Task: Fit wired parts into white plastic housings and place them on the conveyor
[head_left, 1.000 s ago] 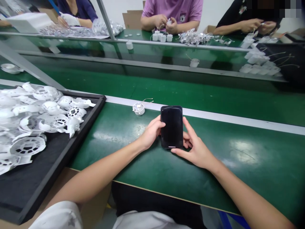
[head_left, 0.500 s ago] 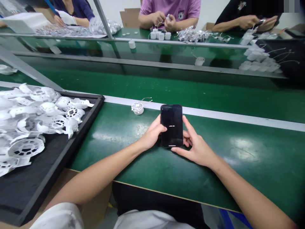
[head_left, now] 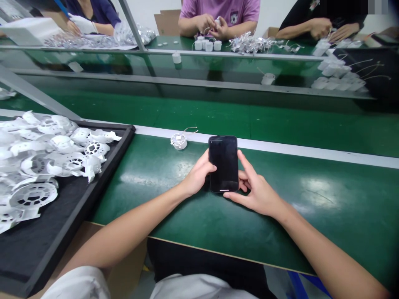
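Note:
A black smartphone (head_left: 223, 164) is held upright between both hands over the green bench, its dark screen towards me. My left hand (head_left: 199, 174) grips the left edge, the thumb lying on the screen's side. Along the right edge and bottom corner, my right hand (head_left: 257, 189) is closed on the phone, with its thumb below and forefinger beside it; the other fingers curl partly behind. Just left of the phone, a round white plastic part (head_left: 178, 141) with thin wires lies on the bench.
A black tray (head_left: 71, 207) heaped with white plastic parts (head_left: 34, 195) stands at left. Beyond the white strip runs a green conveyor belt (head_left: 187, 112) carrying small white cups (head_left: 268, 79). Across it, several people handle parts; a slanted metal post (head_left: 132, 25) rises at upper left.
The small white text on the phone's screen has vanished. Cups on the far belt have shifted slightly right. Both hands keep their hold, and the view has moved a little.

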Action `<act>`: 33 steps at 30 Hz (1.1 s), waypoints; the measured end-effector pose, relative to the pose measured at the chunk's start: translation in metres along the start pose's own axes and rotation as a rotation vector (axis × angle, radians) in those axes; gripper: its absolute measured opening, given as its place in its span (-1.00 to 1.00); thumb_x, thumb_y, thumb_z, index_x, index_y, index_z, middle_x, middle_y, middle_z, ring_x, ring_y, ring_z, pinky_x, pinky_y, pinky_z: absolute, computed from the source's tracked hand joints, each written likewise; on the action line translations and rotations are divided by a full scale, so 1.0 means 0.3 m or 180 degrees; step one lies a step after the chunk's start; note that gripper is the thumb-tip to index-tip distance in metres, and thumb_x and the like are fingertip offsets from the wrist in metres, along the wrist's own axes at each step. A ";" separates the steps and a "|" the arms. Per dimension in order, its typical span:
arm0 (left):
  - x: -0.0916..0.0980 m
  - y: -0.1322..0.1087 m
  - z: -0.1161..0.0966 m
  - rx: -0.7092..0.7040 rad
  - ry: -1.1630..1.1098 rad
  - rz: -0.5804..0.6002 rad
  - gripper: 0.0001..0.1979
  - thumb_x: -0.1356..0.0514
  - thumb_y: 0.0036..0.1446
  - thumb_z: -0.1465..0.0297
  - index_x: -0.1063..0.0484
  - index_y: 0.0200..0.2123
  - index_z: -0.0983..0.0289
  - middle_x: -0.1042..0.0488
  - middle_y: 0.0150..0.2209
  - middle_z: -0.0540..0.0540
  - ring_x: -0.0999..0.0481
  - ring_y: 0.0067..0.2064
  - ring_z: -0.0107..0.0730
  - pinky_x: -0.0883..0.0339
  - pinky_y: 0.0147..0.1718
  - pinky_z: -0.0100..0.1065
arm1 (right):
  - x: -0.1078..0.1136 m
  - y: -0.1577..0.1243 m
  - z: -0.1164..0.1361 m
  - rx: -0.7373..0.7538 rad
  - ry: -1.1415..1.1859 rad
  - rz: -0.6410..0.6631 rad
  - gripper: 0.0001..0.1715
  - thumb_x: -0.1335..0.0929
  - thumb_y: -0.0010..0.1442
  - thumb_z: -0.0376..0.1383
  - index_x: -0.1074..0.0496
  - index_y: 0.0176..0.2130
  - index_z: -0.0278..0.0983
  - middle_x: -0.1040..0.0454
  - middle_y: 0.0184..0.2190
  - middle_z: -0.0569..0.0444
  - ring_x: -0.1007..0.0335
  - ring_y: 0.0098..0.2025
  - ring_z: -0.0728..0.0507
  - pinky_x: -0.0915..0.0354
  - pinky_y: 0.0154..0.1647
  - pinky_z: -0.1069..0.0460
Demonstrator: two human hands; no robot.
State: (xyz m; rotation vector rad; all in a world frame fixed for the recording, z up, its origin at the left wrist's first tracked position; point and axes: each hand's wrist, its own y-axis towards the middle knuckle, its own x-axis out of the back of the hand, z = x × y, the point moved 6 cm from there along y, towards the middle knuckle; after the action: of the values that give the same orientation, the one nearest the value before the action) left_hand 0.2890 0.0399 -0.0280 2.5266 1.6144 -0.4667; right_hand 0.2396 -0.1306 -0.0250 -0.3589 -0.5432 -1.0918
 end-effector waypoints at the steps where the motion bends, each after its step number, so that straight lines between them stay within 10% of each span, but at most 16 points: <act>1: 0.000 -0.001 0.001 0.0009 0.0000 0.0014 -0.36 -0.15 0.13 0.39 -0.33 0.31 0.18 -0.51 0.17 0.10 -0.44 0.20 -0.03 -0.27 0.23 -0.06 | 0.000 0.000 0.000 0.0000 -0.0017 0.0008 0.39 -0.46 0.25 -0.03 0.55 0.55 -0.12 -0.48 -0.32 0.19 -0.23 -0.44 0.11 -0.23 -0.34 0.20; 33: 0.002 0.000 0.030 0.0127 -0.0287 -0.0068 -0.33 -0.18 0.06 0.42 -0.34 0.29 0.14 -0.50 0.20 0.05 -0.43 0.22 0.01 -0.29 0.20 -0.08 | 0.008 -0.004 -0.007 -0.0102 0.0585 0.0093 0.02 -0.27 0.44 -0.10 0.43 0.56 -0.03 -0.54 -0.14 0.07 -0.24 -0.45 0.13 -0.24 -0.36 0.19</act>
State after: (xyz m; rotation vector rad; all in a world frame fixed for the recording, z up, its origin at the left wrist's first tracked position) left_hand 0.2875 0.0381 -0.0367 2.4799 1.6170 -0.6117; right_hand 0.2397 -0.1339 -0.0253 -0.2901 -0.3569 -1.0938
